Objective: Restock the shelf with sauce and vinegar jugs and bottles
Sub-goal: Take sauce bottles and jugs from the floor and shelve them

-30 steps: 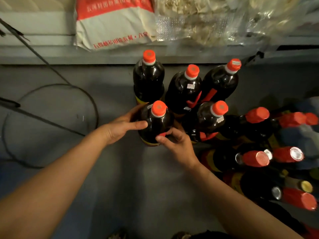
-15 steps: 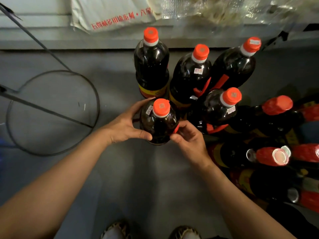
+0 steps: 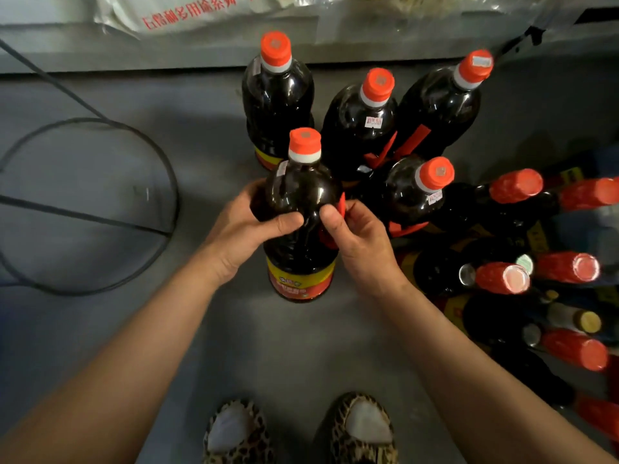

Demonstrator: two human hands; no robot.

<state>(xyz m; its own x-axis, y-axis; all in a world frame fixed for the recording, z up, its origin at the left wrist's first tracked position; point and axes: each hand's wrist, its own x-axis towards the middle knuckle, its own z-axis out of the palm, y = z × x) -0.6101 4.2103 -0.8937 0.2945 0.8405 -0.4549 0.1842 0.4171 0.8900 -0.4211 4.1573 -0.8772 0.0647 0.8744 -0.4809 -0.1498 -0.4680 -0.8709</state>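
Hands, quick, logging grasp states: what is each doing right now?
Left hand: fingers curled round the front dark bottle, holding it.
Right hand: gripping the same bottle from the other side.

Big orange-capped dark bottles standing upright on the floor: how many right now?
5. One held by both hands; one behind it at back left; one back centre; one back right; one right of the held bottle. The pile at right may hide more.

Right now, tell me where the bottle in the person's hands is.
In the head view the held bottle stands centre frame on the grey floor, gripped by the left hand and right hand, nearest the person, before four upright orange-capped bottles.
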